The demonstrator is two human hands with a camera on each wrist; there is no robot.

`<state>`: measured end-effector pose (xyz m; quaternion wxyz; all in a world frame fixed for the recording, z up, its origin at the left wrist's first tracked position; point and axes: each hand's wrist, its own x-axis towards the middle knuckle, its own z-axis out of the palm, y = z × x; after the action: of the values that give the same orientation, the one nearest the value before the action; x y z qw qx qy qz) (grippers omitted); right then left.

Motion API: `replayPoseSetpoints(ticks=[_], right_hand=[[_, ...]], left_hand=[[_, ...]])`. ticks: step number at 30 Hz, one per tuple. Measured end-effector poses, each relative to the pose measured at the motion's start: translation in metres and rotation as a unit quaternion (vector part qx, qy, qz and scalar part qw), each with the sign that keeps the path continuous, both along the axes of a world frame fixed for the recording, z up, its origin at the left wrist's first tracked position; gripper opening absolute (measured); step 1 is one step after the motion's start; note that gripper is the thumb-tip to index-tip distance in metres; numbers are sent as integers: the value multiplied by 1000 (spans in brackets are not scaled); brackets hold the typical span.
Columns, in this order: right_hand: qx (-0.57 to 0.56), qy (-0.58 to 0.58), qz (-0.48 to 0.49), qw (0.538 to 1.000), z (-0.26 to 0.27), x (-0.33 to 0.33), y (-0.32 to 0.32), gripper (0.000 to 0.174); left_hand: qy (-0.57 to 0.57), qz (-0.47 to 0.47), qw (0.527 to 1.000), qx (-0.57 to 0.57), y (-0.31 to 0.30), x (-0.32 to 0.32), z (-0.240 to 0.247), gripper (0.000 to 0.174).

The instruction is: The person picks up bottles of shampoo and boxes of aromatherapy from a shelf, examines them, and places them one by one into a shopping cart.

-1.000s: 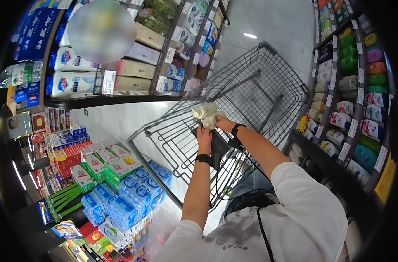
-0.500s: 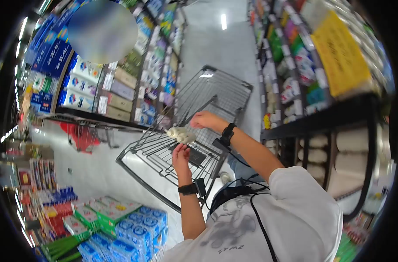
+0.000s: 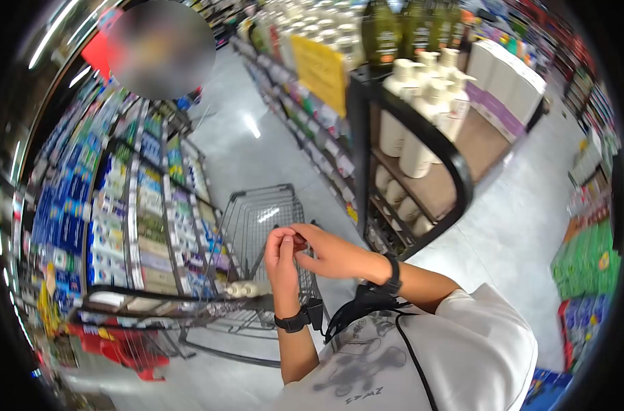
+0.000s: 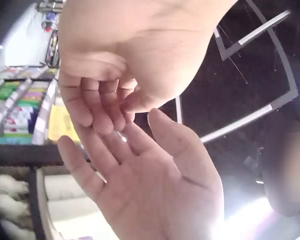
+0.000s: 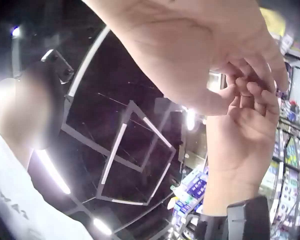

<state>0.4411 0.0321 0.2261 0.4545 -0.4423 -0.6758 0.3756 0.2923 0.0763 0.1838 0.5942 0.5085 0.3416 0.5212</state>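
Observation:
In the head view my left hand and right hand meet in front of the chest, over the metal shopping cart. Neither holds anything. The left wrist view shows the left hand with its fingers loosely bent against those of the right hand, whose palm is spread. From the right wrist, the right hand reaches across to the bent fingers of the left hand. Cream-coloured bottles lie in the near part of the cart, left of my hands.
Shelves of bottles and packs line the left side. To the right stands a shelf end with a black rail, white pump bottles and a yellow sign. Grey floor runs past it; green packs are stacked far right.
Both hands, earlier at the cream bottles, have let go of them and come together nearer the body. The head view has swung right, bringing in the shelf end and more of the aisle.

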Motion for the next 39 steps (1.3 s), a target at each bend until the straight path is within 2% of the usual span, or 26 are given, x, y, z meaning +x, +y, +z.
replayPoseSetpoints(ticks=[3, 6, 7, 9, 10, 11, 13, 14, 17, 18, 19, 20, 21, 22, 25, 28, 31, 35, 38, 39], right_hand=[[69, -49, -91, 992, 52, 54, -62, 57], [111, -65, -176, 976, 84, 101, -108, 58], [149, -14, -187, 971, 89, 119, -116, 49], [105, 128, -204, 965, 89, 162, -129, 36], [122, 195, -268, 936, 94, 177, -131, 27], [129, 212, -316, 916, 90, 201, -132, 24], [153, 196, -412, 876, 76, 246, -119, 27], [155, 188, -424, 872, 67, 265, -110, 30], [151, 171, -437, 870, 36, 316, -81, 40], [143, 173, -429, 875, 22, 329, -70, 43], [131, 176, -418, 881, 16, 337, -62, 46], [116, 184, -404, 888, 12, 344, -56, 57], [107, 151, -395, 900, 9, 348, -54, 61], [100, 119, -385, 910, 7, 351, -51, 65], [103, 62, -361, 925, -8, 354, -34, 77], [111, 77, -329, 935, -8, 354, -23, 82], [69, 97, -328, 937, 1, 349, -25, 81], [45, 82, -375, 923, 8, 350, -33, 78], [124, 71, -415, 898, 12, 349, -46, 79], [139, 66, -419, 895, 18, 350, -51, 79]], left_hand=[[7, -115, 992, 51, -19, 64, 63, 12], [-17, -242, 964, 113, -22, 115, 102, 16], [-22, -277, 953, 123, -26, 130, 120, 18], [-6, -306, 941, 143, -30, 171, 158, 27], [0, -315, 937, 147, -31, 193, 171, 29], [8, -323, 934, 151, -31, 214, 181, 32], [120, -278, 897, 324, -26, 258, 193, 36], [177, -261, 876, 364, -25, 275, 202, 48], [106, -336, 901, 252, -38, 316, 208, 61], [117, -399, 895, 159, -41, 323, 210, 77], [118, -409, 899, 101, -46, 326, 205, 78], [118, -414, 902, 40, -53, 326, 198, 79], [116, -416, 902, -20, -59, 325, 191, 80], [87, -413, 904, -64, -65, 325, 184, 86], [-28, -385, 911, -148, -60, 332, 160, 79], [-41, -388, 916, -92, -57, 340, 159, 70], [4, -365, 925, -103, -57, 348, 158, 65], [27, -357, 933, -46, -57, 360, 149, 73], [105, -287, 952, 8, -62, 363, 142, 80], [130, -263, 953, 76, -65, 362, 143, 81]])
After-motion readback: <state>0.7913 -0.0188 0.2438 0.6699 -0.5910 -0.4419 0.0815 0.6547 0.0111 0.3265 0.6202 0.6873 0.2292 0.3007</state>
